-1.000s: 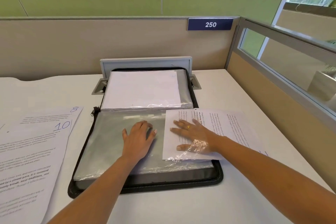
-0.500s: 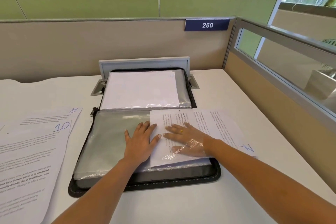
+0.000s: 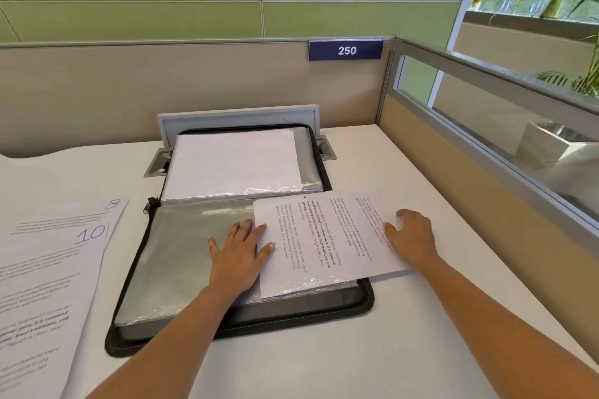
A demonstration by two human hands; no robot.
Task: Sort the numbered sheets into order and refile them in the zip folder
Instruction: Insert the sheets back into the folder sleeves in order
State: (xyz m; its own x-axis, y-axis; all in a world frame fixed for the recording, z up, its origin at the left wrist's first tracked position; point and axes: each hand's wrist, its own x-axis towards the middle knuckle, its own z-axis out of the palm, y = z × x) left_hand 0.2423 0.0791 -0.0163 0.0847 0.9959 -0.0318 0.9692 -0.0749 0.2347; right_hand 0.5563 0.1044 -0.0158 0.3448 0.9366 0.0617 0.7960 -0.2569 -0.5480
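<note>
The sheet (image 3: 324, 236), centre right, sits only partly inside the sleeve (image 3: 181, 253). My left hand (image 3: 238, 249) lies flat on the sleeve and my right hand (image 3: 411, 236) flat on the sheet. A skewed push could crumple it.

Open zip folder (image 3: 363, 304) centre on desk (image 3: 405, 350), printed sheet (image 3: 324, 236) across its right half, numbered sheets (image 3: 48, 269) left.

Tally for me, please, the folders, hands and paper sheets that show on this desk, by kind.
Folder: 1
Hands: 2 (left hand, right hand)
Printed sheets: 3 (sheet 8, sheet 10, sheet on the folder)
White sheet, no print showing: 1
Total: 7
</note>
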